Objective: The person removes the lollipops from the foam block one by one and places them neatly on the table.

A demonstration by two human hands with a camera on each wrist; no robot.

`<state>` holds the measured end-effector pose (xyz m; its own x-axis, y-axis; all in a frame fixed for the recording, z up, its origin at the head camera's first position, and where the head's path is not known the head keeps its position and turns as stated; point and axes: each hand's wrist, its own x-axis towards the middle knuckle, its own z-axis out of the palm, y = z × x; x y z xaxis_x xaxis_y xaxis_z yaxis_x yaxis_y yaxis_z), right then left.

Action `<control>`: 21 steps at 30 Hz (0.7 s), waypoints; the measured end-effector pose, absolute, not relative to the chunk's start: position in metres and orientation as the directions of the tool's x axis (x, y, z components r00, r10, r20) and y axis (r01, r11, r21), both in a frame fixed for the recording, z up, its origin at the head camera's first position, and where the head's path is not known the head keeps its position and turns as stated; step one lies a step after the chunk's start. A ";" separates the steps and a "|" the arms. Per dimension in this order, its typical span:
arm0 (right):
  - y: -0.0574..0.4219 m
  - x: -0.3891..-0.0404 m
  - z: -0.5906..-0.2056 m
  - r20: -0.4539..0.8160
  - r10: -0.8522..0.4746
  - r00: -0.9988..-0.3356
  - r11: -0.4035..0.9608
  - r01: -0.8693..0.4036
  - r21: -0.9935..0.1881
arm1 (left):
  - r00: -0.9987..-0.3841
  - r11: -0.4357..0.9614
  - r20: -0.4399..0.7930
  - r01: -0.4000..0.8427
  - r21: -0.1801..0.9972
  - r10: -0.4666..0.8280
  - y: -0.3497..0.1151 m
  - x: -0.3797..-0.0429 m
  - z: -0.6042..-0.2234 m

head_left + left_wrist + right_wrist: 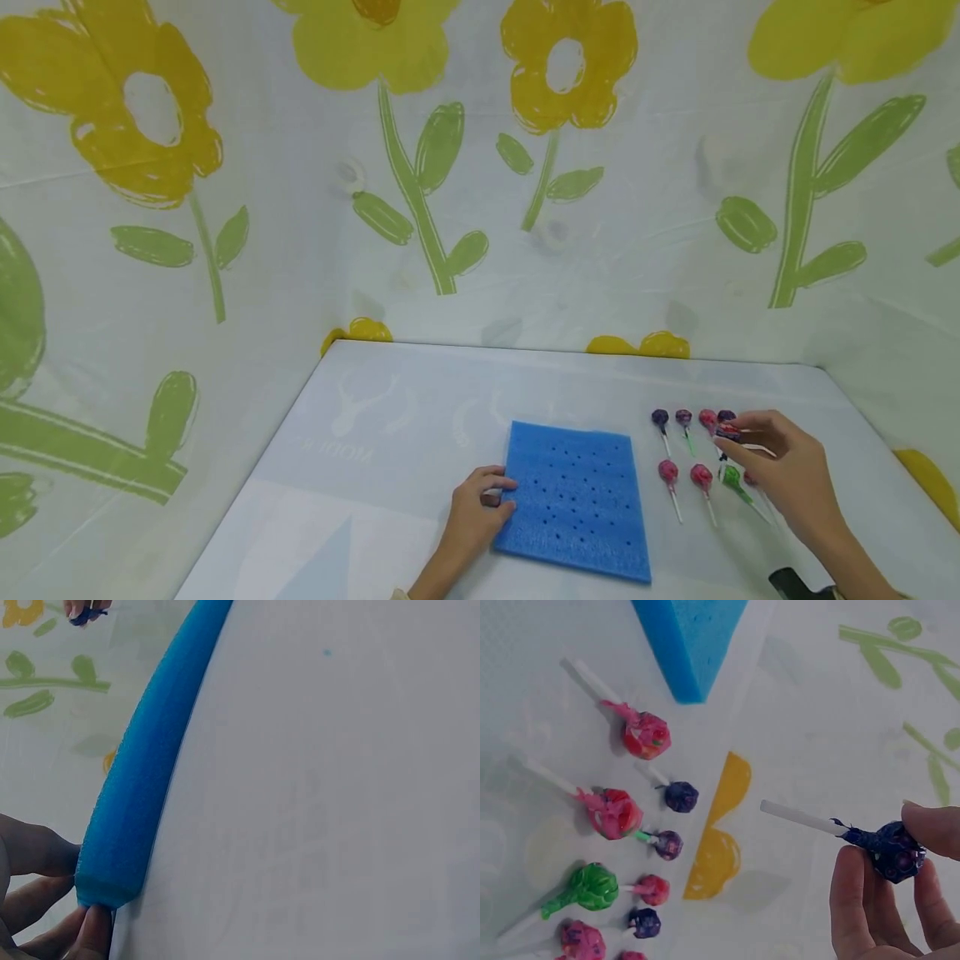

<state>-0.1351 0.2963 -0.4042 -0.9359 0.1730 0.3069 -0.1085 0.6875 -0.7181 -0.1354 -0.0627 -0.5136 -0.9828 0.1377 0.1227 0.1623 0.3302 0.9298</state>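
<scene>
A blue foam board [570,500] dotted with small holes lies flat on the white table. My left hand [477,510] grips its left edge; in the left wrist view the fingers [37,851] press against the foam edge [142,787] on both sides. My right hand [787,471] pinches a lollipop [896,855] in a dark blue wrapper by its round head, its white stick pointing out free. That hand is raised over two rows of lollipops right of the board. Among them are a green-wrapped lollipop [592,886], a red-and-pink lollipop [701,477] and a dark purple lollipop [660,419].
A white table [360,467] with faint printed shapes carries everything. Behind and beside it hangs a pale cloth [300,167] with yellow flowers and green stems. A black strap [791,583] sits near my right wrist.
</scene>
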 end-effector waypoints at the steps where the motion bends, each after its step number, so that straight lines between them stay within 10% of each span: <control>1: 0.299 -0.134 -0.404 0.304 0.175 -0.936 0.690 -0.104 -0.716 | -0.983 0.332 0.119 0.159 0.930 0.137 -0.062 -0.135 -0.514; 21: 0.345 -0.138 -0.410 0.232 0.236 -0.944 0.741 0.020 -0.671 | -0.984 0.346 0.127 0.164 0.924 0.126 -0.061 -0.134 -0.510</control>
